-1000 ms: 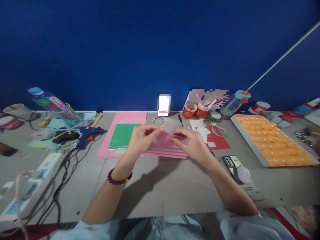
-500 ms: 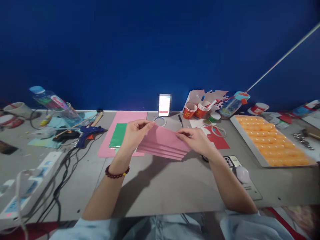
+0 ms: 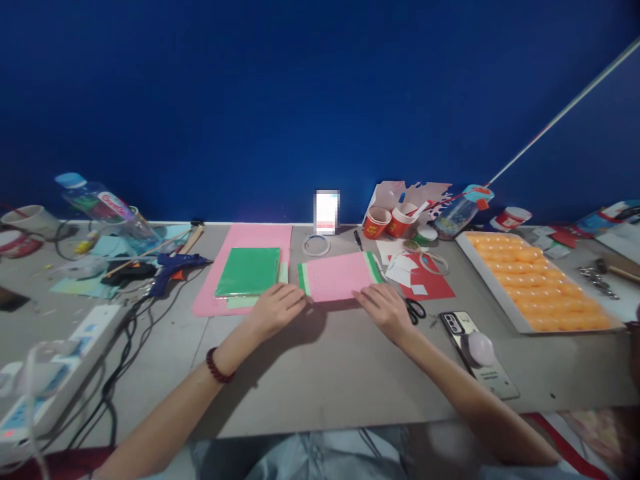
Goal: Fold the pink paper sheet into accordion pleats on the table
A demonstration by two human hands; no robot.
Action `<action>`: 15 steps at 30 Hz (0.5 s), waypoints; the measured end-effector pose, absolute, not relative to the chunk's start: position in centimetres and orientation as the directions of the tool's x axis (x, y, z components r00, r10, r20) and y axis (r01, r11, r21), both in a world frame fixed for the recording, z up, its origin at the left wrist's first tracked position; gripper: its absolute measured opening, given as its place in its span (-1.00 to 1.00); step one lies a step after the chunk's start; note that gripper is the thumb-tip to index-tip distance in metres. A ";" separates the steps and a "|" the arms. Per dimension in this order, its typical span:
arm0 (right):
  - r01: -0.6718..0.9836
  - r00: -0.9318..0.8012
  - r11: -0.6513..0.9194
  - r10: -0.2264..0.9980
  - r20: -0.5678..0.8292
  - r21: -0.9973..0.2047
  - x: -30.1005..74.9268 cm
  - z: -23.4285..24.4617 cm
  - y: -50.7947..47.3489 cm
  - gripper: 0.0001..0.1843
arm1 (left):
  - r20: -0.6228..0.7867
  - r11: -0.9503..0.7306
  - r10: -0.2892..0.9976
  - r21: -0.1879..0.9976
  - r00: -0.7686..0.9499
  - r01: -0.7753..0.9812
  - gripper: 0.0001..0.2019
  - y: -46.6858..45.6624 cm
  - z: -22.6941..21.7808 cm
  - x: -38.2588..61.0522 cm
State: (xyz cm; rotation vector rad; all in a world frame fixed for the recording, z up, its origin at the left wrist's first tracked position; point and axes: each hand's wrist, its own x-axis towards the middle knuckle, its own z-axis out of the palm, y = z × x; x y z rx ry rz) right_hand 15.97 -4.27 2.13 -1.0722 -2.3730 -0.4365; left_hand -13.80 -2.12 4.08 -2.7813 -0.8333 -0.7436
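Observation:
A folded pink paper (image 3: pixel 339 276) with green strips along its left and right ends lies on the grey table (image 3: pixel 320 373) in front of me. My left hand (image 3: pixel 277 309) grips its near left corner, fingers curled. My right hand (image 3: pixel 384 309) grips the near right corner the same way. A dark bead bracelet sits on my left wrist.
Left of the paper a green stack (image 3: pixel 249 270) lies on a big pink sheet (image 3: pixel 250 235). Behind are a tape ring (image 3: pixel 316 245), red cups (image 3: pixel 377 222) and red paper scraps (image 3: pixel 433 285). Scissors (image 3: pixel 414 310), a phone (image 3: pixel 456 325) and a tray of orange balls (image 3: pixel 543 283) are right; a glue gun (image 3: pixel 175 264), bottle (image 3: pixel 103 203) and power strip (image 3: pixel 65 360) left.
The pink paper was held up off the table between both hands; it has come down flat on the table, green end strips showing, and both hands moved to its near corners.

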 end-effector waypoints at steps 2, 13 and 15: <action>0.726 -0.626 0.682 0.599 0.500 0.092 16.0 0.4 -4.6 -0.65 | 0.389 -0.851 0.465 -0.050 0.795 0.522 -0.75 -3.1 2.5 -13.7; 0.793 -0.531 0.606 0.735 0.422 -0.057 16.1 -2.5 -5.4 -0.63 | 0.189 -0.759 0.650 0.138 0.736 0.636 -0.61 -7.5 1.0 -7.0; 0.799 -0.531 0.598 0.751 0.393 -0.064 16.0 -2.6 -5.6 -0.63 | 0.160 -0.692 0.722 0.147 0.673 0.707 -0.56 -8.2 0.5 -5.6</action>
